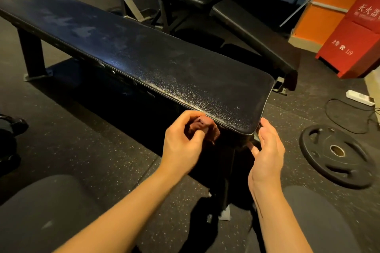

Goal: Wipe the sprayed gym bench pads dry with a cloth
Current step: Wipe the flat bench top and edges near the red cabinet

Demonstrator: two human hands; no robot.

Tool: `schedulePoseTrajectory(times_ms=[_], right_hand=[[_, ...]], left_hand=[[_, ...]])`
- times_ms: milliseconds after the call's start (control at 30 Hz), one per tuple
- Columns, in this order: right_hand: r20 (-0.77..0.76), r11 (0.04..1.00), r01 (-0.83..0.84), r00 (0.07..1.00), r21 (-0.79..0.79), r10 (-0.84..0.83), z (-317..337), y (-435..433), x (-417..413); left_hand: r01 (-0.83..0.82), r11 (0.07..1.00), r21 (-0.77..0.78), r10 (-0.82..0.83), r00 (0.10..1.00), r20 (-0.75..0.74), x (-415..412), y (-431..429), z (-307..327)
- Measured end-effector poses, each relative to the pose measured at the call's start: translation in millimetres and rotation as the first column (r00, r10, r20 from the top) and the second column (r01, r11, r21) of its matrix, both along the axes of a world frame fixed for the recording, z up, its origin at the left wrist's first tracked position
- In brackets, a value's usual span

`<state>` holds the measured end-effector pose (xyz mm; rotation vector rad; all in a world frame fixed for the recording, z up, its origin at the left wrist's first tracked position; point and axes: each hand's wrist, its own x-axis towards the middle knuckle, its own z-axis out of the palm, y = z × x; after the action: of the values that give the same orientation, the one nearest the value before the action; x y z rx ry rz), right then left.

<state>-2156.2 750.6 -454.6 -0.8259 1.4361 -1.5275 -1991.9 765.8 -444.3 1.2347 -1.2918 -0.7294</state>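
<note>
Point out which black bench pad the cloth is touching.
The long flat pad nearest the person; the left hand presses the brown cloth against its near corner.

**Materials and finishes at the bench**

The bench pad (164, 63) is covered in black pebbled vinyl, glossy near the front edge and dulled by pale hazy patches farther back. A reddish-brown cloth (207, 128) with a soft, matt weave is bunched at the pad's corner. The floor (86, 139) is laid with rough, speckled dark rubber. The weight plate (337, 155) is finished in matt black, with a brassy metal ring at its hole. The red cabinet (355, 33) is smoothly painted.
</note>
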Motion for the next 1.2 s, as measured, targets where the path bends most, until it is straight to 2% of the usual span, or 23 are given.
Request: schedulePoseTrajectory(times_ms=[100, 167, 233, 300, 400, 467, 533, 600, 667, 800, 933, 1067, 1200], right_hand=[[0.009, 1.0, 0.008, 1.0, 0.004, -0.008, 0, -1, 0], [0.007, 1.0, 0.007, 1.0, 0.007, -0.007, 1, -1, -1], [0.012, 1.0, 0.011, 1.0, 0.007, -0.011, 0, -2, -2], [0.016, 1.0, 0.012, 1.0, 0.006, -0.012, 0, -2, -3], [0.019, 1.0, -0.004, 1.0, 0.001, 0.004, 0, -2, -4], [0.027, 1.0, -0.005, 1.0, -0.004, 0.005, 0, -2, -2], [0.025, 1.0, -0.007, 1.0, -0.006, 0.007, 0, -1, 0], [0.009, 1.0, -0.016, 1.0, 0.0, 0.016, 0, 0, 1], [-0.001, 1.0, -0.018, 1.0, -0.001, 0.018, 0, 1, 2], [-0.033, 1.0, -0.021, 0.999, -0.007, 0.021, -3, -2, 2], [-0.046, 1.0, -0.021, 0.999, -0.021, 0.02, -6, -2, 3], [-0.065, 0.999, -0.027, 0.998, -0.031, 0.025, -5, 0, 3], [-0.079, 0.999, 0.003, 0.997, -0.052, -0.007, -10, -7, 2]], left_hand=[[0.222, 0.975, -0.02, -0.218, 0.969, 0.115, -2, -12, 10], [0.312, 0.946, -0.083, -0.264, 0.896, 0.356, -7, -15, 10], [0.294, 0.937, -0.19, -0.111, 0.764, 0.635, -6, -18, 7], [0.186, 0.937, -0.296, 0.101, 0.667, 0.738, 3, -24, -1], [-0.023, 0.917, -0.397, 0.303, 0.686, 0.661, 10, -25, -9], [-0.099, 0.926, -0.363, 0.326, 0.694, 0.642, 4, -18, -8], [-0.157, 0.964, -0.215, 0.256, 0.763, 0.593, -8, -9, -4], [-0.179, 0.984, -0.025, 0.173, 0.896, 0.408, -18, -2, -2], [-0.155, 0.987, 0.054, 0.135, 0.954, 0.268, -25, 4, -1], [-0.141, 0.99, 0.011, 0.136, 0.972, 0.19, -36, 6, 4], [-0.157, 0.987, -0.034, 0.16, 0.951, 0.265, -44, 0, -20], [-0.197, 0.97, 0.141, 0.175, 0.973, 0.152, -39, 3, -51], [-0.136, 0.99, -0.045, 0.139, 0.985, 0.1, -53, 3, -28]])
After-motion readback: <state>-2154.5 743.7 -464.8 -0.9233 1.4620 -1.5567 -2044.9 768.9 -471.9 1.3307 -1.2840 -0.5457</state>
